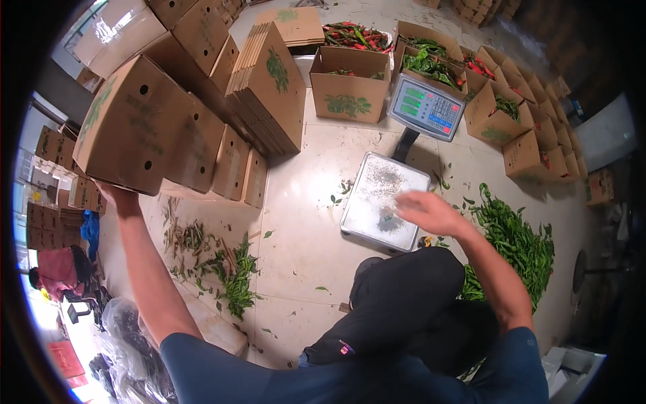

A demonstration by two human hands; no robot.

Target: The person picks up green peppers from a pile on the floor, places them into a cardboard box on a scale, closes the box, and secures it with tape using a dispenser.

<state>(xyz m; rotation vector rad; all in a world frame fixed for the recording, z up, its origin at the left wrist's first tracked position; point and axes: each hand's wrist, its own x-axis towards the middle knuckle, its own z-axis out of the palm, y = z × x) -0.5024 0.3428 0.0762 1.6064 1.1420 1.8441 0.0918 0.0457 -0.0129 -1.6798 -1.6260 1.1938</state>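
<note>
At the left, my left hand (117, 194) is at the lower edge of a closed cardboard box (128, 126) with green print and round holes; the box hides most of its fingers, so its grip cannot be told. My right hand (421, 208) is over the metal platform (373, 197) of an electronic scale, blurred, fingers extended, holding nothing. Dirt and a leaf bit lie on the platform. The scale's lit display and keypad (426, 107) stand on a post behind it. Just beyond is an open printed carton (349, 91) with some peppers inside.
Flattened cartons (272, 86) lean beside stacked boxes (232, 161) on the left. Green peppers lie heaped (515, 247) on the floor at right; more peppers and stems (237, 278) lie at left. Open cartons (497, 113) with peppers stand at upper right. Plastic wrap (126, 348) is at lower left.
</note>
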